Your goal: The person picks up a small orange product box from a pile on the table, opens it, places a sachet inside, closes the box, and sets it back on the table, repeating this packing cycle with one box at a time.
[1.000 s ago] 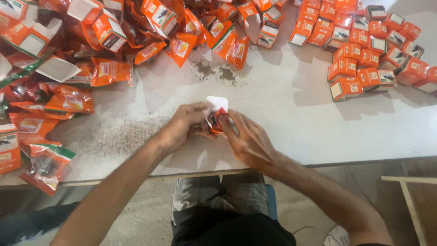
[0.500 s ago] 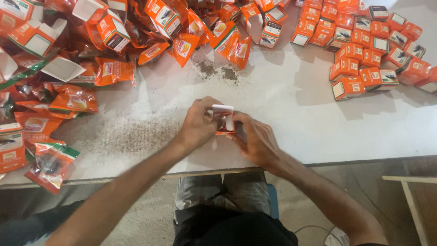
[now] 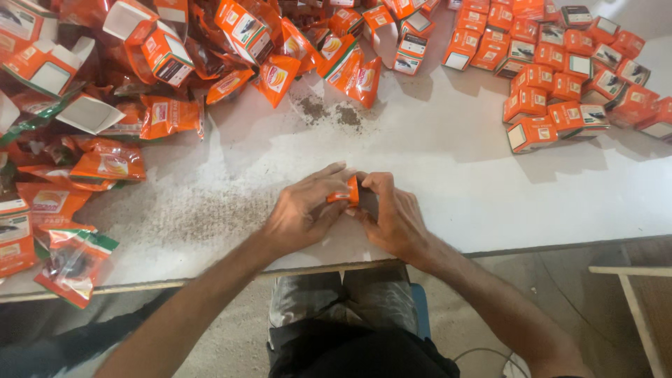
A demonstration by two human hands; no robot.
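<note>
My left hand (image 3: pixel 302 211) and my right hand (image 3: pixel 392 217) meet near the front edge of the white table (image 3: pixel 448 168). Together they grip a small orange carton (image 3: pixel 348 192). Only a sliver of the carton shows between the fingers; the rest is hidden. My fingers curl over its top and sides.
A heap of orange pouches and open orange cartons (image 3: pixel 161 63) covers the table's left and far side. Closed orange boxes (image 3: pixel 560 84) lie grouped at the far right. Dark crumbs (image 3: pixel 329 112) are scattered mid-table. A wooden frame (image 3: pixel 630 294) stands at the lower right.
A white flap stood up from the carton a second ago; it is now folded down out of sight, and both hands have closed more tightly over the carton.
</note>
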